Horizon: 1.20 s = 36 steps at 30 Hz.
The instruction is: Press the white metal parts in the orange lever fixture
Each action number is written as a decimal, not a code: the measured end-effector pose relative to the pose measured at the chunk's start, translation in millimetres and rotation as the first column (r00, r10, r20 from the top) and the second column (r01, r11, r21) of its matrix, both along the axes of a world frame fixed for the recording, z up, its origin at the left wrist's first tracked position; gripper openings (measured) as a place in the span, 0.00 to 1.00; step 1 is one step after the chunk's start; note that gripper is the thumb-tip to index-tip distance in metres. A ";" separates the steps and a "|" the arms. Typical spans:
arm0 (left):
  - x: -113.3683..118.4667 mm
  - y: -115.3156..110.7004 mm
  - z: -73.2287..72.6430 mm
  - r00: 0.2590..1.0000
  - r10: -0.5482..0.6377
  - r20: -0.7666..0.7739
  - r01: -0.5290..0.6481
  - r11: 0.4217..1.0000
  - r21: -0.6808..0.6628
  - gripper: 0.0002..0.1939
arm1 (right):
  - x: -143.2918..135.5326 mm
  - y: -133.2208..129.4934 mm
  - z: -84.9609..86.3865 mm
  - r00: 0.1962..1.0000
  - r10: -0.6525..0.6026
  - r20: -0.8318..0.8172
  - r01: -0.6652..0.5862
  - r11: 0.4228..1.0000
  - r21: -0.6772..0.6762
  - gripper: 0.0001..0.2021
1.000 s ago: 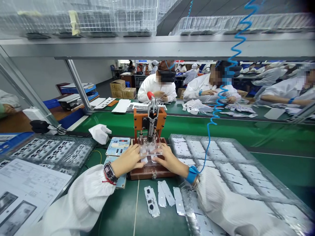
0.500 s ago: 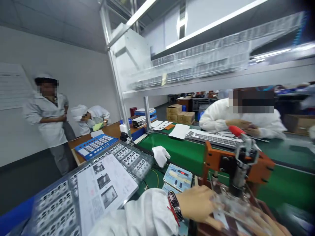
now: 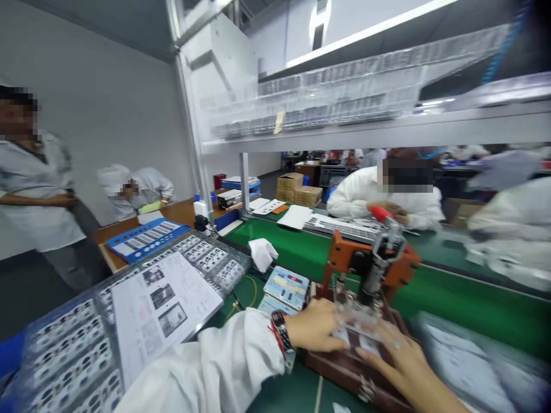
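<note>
Green bench top (image 3: 295, 396) seen, head view. Left hand (image 3: 316, 327) and right hand (image 3: 398, 350) are placed at a clear plastic plate (image 3: 360, 322); whether it is gripped cannot be told. Either could be pinched if the orange-framed metal press (image 3: 373, 281) above were lowered early. Counted: two hands, one press, one plate, two flat white strips (image 3: 369, 344) between hands.

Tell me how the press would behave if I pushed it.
The press is probably heavy, given its thick brown base and metal clamp. That broad base should resist tipping, though a push high up on the orange frame might rock it.
</note>
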<state>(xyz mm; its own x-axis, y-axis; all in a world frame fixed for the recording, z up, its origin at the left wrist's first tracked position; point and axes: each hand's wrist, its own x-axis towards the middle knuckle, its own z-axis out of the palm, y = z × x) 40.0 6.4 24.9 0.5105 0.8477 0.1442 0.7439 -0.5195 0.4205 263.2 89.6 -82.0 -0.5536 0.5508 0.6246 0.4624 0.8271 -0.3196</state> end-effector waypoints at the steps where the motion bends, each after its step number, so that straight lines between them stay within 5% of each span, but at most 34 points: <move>1: 0.6 -0.6 0.1 0.999 0.022 0.033 -0.023 1.000 0.011 0.28 | -2.5 -8.1 11.5 0.999 -0.009 0.044 0.010 0.999 -0.031 0.21; 6: 2.3 -3.6 -8.3 0.986 0.112 0.127 -0.112 0.994 -0.008 0.28 | -11.4 -30.4 62.5 0.986 -0.002 0.166 0.045 0.964 -0.261 0.19; 11: 3.8 -1.8 -16.3 0.976 0.130 0.174 -0.127 0.991 -0.030 0.27 | -4.5 -32.3 84.7 0.985 0.085 0.153 -0.023 0.929 -0.368 0.16; 19: 2.9 7.9 -20.8 0.926 0.167 0.339 -0.150 0.986 -0.076 0.29 | -4.0 -39.4 89.5 0.964 0.064 0.260 0.052 0.907 -0.419 0.18; 23: -1.9 3.2 -20.4 0.949 0.092 0.301 -0.081 0.995 -0.052 0.29 | -3.1 -33.3 84.5 0.974 0.095 0.204 0.003 0.901 -0.434 0.19; 29: -8.6 0.8 -18.1 0.964 0.171 0.205 -0.160 0.985 -0.069 0.33 | -9.8 -26.4 81.5 0.989 0.047 0.142 0.021 0.896 -0.443 0.19; 36: -12.2 -3.9 -16.8 0.986 0.119 0.113 -0.121 0.993 0.009 0.29 | -17.3 -25.7 86.9 0.990 -0.001 0.144 0.068 0.885 -0.460 0.23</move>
